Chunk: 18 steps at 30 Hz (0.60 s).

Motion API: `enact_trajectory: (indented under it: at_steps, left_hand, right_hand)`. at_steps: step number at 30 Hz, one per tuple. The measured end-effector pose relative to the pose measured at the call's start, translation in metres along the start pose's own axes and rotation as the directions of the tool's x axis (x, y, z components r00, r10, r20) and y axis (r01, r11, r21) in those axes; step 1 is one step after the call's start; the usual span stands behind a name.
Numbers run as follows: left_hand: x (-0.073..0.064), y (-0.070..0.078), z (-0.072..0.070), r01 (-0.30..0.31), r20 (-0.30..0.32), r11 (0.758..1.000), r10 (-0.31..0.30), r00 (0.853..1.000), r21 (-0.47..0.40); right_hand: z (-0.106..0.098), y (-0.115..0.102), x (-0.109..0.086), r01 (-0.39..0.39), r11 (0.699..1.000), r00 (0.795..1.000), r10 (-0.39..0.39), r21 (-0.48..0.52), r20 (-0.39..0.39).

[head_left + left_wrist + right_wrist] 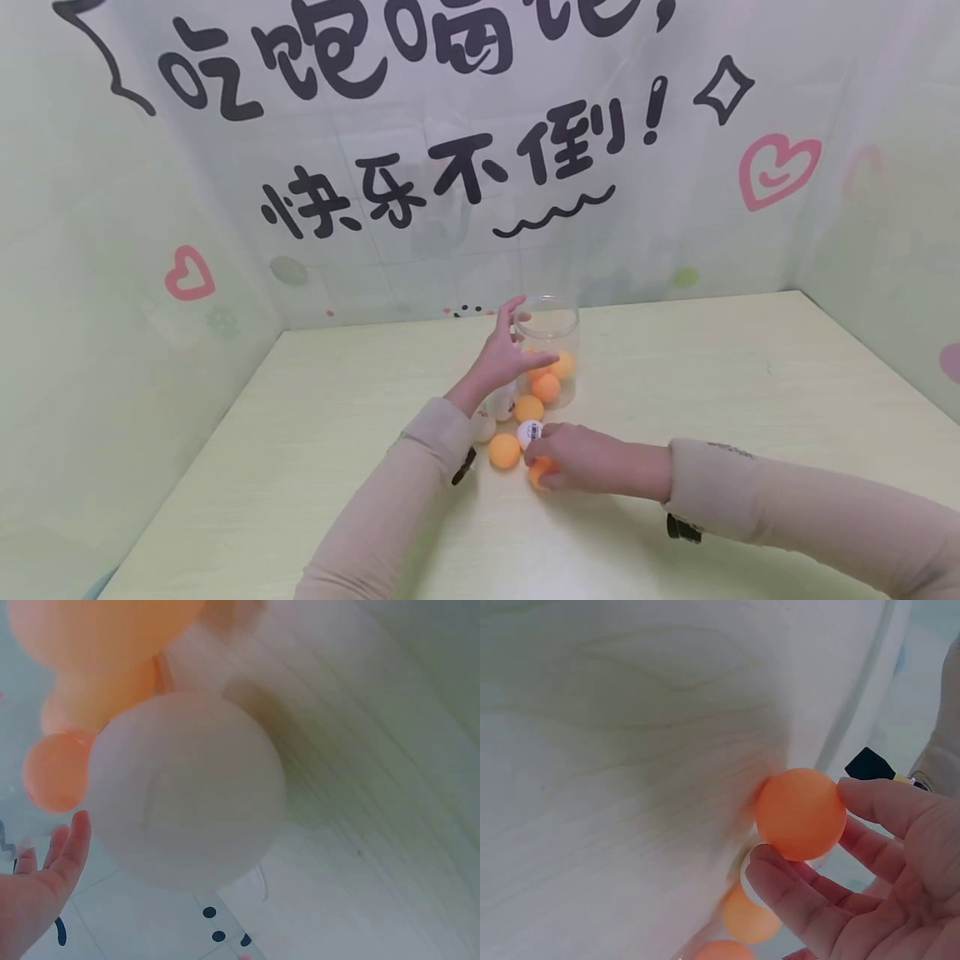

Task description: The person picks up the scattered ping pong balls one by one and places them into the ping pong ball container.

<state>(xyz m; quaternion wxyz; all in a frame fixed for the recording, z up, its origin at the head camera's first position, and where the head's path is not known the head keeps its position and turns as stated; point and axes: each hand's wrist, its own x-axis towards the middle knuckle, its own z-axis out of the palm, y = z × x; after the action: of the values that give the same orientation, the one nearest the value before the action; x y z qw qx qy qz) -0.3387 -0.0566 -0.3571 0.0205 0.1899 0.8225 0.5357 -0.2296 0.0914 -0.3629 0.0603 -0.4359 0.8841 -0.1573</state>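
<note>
My right hand (581, 458) pinches an orange ping-pong ball (801, 814) between thumb and fingertips, low over the table. Beside it sit a white ping-pong ball with dark print (528, 433) and another orange ball (504, 451). Farther back, my left hand (504, 354) curves around the left side of a clear round jar (551, 321), thumb across its front and fingers toward its back. Inside the jar lie several orange balls (547, 387). In the left wrist view, a white ball (187, 791) looms large in front of the left fingers (71, 851).
One more orange ball (529, 408) lies right at the jar's base. White balls (483, 427) sit near my left cuff, partly hidden by it. The pale wooden table (690, 375) meets a printed fabric backdrop (420, 275) behind the jar.
</note>
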Motion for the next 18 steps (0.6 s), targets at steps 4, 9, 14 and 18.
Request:
enact_trajectory:
  at_steps: [4, 9, 14, 18]
  left_hand:
    - [-0.0005, 0.001, -0.0003, 0.005, -0.001, 1.0, -0.005, 1.0, 0.003]
    - [-0.0005, 0.0013, -0.0003, 0.013, 0.001, 1.0, -0.013, 1.0, -0.002]
    - [-0.0005, 0.0012, -0.0003, 0.028, 0.002, 1.0, -0.028, 1.0, -0.002]
    - [-0.0001, 0.0011, 0.0001, 0.032, -0.003, 0.999, -0.032, 0.999, 0.0]
  right_hand:
    - [0.0004, -0.0013, 0.0012, -0.033, 0.999, 0.999, 0.032, 0.021, 0.021]
    - [0.001, -0.0017, 0.0022, -0.141, 0.989, 0.986, 0.137, 0.043, 0.091]
    - [-0.0005, -0.0024, 0.0011, -0.209, 0.977, 0.97, 0.202, 0.044, 0.137]
    - [-0.0048, -0.001, -0.0008, -0.217, 0.976, 0.968, 0.211, 0.028, 0.134]
